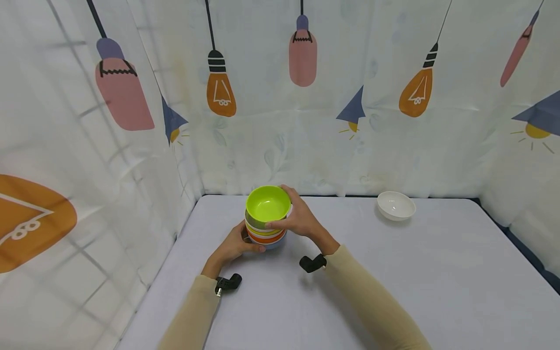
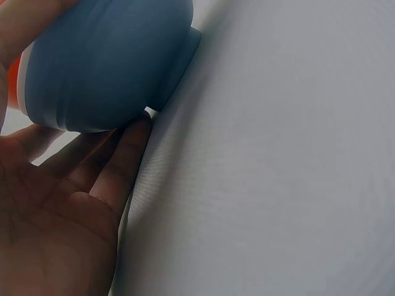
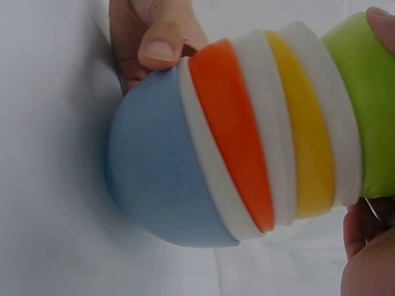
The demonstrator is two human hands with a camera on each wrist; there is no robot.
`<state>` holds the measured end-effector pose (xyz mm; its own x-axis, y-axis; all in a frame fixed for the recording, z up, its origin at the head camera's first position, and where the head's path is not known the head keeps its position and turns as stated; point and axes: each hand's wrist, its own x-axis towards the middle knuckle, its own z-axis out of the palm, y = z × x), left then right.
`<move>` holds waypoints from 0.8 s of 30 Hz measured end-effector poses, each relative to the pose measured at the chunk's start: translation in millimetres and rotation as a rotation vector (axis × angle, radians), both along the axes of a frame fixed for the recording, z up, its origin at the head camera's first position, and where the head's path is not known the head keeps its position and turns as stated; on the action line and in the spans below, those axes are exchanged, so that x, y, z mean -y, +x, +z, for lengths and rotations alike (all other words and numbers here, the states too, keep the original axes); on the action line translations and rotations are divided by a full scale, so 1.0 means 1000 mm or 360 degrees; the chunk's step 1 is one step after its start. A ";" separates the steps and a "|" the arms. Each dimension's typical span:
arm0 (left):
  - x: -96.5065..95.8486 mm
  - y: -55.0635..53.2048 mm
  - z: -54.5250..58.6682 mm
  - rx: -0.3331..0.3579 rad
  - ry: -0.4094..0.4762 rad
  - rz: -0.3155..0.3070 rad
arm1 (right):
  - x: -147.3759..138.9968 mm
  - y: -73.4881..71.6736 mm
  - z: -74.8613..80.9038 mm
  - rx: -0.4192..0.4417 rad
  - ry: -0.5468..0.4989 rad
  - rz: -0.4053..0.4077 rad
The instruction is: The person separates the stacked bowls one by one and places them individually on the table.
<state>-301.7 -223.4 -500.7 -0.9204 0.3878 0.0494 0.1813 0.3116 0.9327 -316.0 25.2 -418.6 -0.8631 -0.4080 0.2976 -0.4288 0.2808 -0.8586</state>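
Note:
A stack of nested bowls stands on the table in the head view, with a lime green bowl [image 1: 268, 204] on top. Below it, the right wrist view shows a yellow bowl [image 3: 307, 132], an orange bowl [image 3: 231, 132] and white bands between the colours. At the bottom is a light blue bowl [image 3: 160, 157], its foot near the cloth. My left hand [image 1: 234, 245] holds the blue bowl low down, thumb in front and fingers at its far side. My right hand [image 1: 302, 217] grips the green bowl from the right, thumb across its front; some fingers are hidden behind it.
A white bowl [image 1: 395, 206] sits by itself at the table's back right. The white-clothed table [image 1: 393, 282] ends against a patterned curtain [image 1: 280, 136] at the back, with more curtain along the left and right sides.

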 end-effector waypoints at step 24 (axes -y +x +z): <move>0.001 -0.002 -0.002 0.0009 0.0068 -0.0023 | -0.047 0.006 0.009 -0.0039 -0.0207 -0.0091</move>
<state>-304.0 -224.7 -502.4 -0.9150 0.3989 0.0607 0.1801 0.2691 0.9461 -310.1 72.3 -409.7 -0.8756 -0.3152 0.3661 -0.4366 0.1922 -0.8789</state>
